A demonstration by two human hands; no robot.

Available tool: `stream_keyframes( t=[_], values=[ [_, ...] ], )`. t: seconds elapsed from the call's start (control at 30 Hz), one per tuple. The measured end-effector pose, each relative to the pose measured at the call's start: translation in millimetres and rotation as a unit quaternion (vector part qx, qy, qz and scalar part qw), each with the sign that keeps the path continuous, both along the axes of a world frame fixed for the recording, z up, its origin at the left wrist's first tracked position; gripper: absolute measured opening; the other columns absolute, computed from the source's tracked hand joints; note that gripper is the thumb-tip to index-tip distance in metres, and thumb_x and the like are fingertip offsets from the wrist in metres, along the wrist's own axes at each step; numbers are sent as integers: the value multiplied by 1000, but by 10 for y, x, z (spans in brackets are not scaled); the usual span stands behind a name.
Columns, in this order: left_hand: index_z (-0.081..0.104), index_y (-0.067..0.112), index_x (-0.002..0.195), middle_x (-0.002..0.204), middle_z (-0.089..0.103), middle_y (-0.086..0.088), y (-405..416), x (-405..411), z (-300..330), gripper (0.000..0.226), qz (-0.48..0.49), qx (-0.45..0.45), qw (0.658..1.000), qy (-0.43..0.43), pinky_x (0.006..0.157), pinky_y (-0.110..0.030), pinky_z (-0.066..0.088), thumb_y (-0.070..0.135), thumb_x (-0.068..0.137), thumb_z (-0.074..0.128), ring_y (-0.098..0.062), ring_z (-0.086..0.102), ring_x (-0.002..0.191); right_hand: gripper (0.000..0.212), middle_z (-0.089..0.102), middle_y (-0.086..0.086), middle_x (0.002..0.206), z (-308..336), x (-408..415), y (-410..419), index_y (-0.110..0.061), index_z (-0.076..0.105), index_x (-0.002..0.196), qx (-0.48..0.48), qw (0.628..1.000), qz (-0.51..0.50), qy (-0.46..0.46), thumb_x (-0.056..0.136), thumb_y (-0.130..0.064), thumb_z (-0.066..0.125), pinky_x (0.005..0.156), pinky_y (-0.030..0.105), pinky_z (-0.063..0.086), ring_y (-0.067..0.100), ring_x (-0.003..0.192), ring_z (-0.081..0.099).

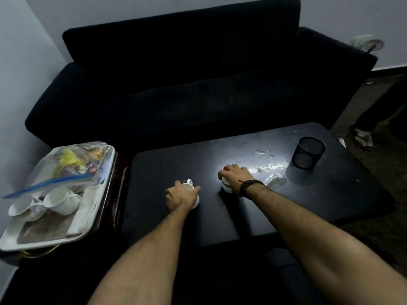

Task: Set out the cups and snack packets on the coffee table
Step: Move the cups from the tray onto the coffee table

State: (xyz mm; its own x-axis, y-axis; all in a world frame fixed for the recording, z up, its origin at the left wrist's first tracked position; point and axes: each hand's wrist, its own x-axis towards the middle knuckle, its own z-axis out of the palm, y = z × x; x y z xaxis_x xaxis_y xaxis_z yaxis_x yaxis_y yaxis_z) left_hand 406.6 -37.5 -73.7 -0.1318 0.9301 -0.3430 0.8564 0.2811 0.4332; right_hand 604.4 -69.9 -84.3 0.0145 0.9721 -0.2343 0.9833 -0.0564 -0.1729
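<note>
Two white cups stand near the middle of the dark worktop. The left hand has its grip closed around the left cup on a saucer; the right hand grips the right cup from above. Bare worktop lies all round them; a black mesh holder stands well apart near the far right edge. Two more cups and a snack bag sit on the tray beside the left edge

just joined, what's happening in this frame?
A person is setting white cups on a dark coffee table. The left hand grips one cup on a saucer, and the right hand covers another cup. Two more cups and a bag of snack packets wait on the tray at left.
</note>
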Motion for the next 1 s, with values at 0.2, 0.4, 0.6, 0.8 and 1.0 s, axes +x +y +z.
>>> stream_keyframes(
  t=[0.2,0.4,0.6,0.8,1.0],
  values=[
    [48,19,130,132,45,-15,85,127,-110,89,-10,-20,999,-32,84,-39,50,61,58,81,-35,54,116,73,34,11,146,-136,-109,-161,-27,42,133,103,981,-158,47,70,-56,65,104,48,40,32,132,36],
    [52,26,116,118,54,-9,51,54,-186,68,-51,17,996,-64,84,-38,53,61,59,65,-31,58,106,63,49,13,124,-201,-91,-179,-18,39,124,77,960,-239,120,79,-53,65,81,42,50,38,107,60],
    [55,22,119,116,58,-7,81,129,-220,76,-79,52,992,-78,78,-35,52,53,55,83,-27,58,105,66,52,13,129,-235,26,-18,-14,38,132,103,938,-267,196,80,-38,70,91,42,51,36,117,55],
    [64,18,110,104,67,-7,137,367,-224,70,-28,86,988,-123,71,-33,51,49,52,89,-29,65,96,70,58,12,127,-280,186,200,-13,44,134,86,928,-274,236,75,-33,77,92,33,48,32,115,59],
    [65,17,106,103,69,-6,228,420,-298,63,-34,85,984,-150,80,-35,56,35,51,91,-25,65,93,73,56,11,128,-353,238,256,-13,44,133,88,923,-275,254,73,-32,81,88,28,44,31,114,58]
  ],
)
